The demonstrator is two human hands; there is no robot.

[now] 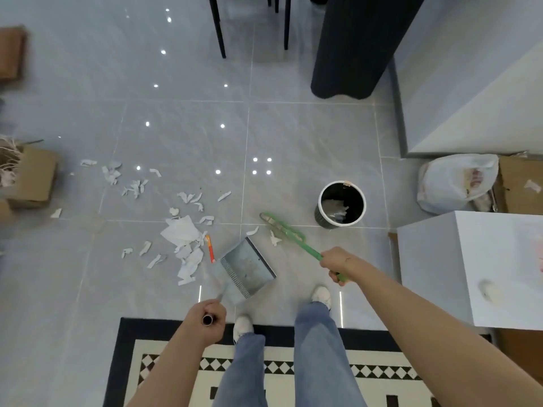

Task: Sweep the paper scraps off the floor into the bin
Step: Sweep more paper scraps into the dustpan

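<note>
Green broom (286, 232) gripped by right hand (338, 264), dustpan (246, 267) handle by left hand (207, 320); sweeping underway. Next, draw paper scraps (182, 233) at 10 o'clock panward.

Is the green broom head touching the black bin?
Apart. In the head view, a strip of bare grey floor shows plainly between the green broom head and the black bin, which stands to its right.
</note>
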